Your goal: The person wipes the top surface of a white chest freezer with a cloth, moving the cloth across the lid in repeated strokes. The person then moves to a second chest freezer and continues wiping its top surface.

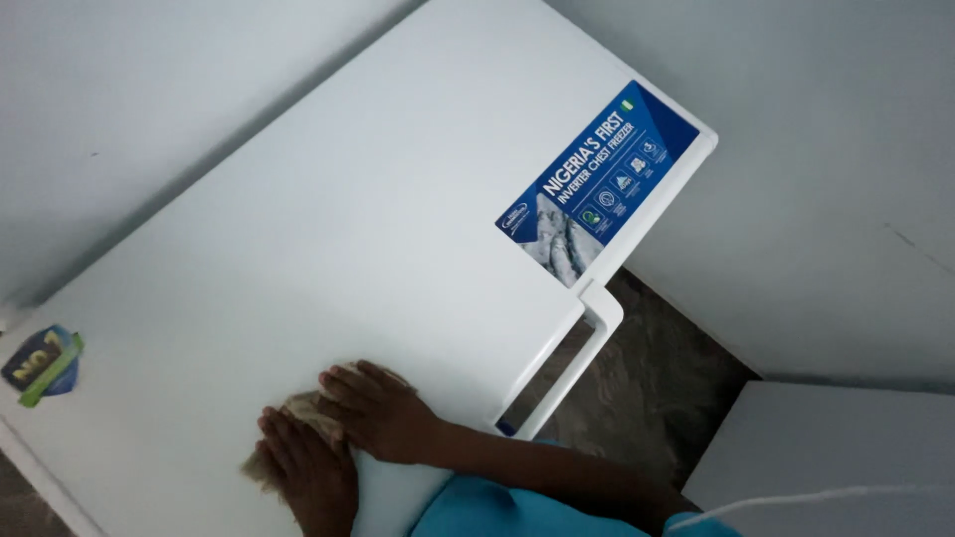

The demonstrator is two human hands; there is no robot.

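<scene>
A white chest freezer lid (348,219) fills most of the view. A crumpled tan cloth (298,406) lies on it near the front edge. My right hand (383,413) presses down on the cloth, fingers pointing left, with its forearm coming in from the lower right. My left hand (308,467) lies just below and left of it, also flat on the cloth, so the two hands touch. Most of the cloth is hidden under them. A teal sleeve (477,507) shows at the bottom.
A blue rectangular sticker (597,184) sits at the lid's right corner and a small badge sticker (42,363) at its left. The white lid handle (587,338) juts out over dark floor (647,378). White walls (816,149) stand close behind. A white box top (846,447) with a thin cable (796,497) lies lower right.
</scene>
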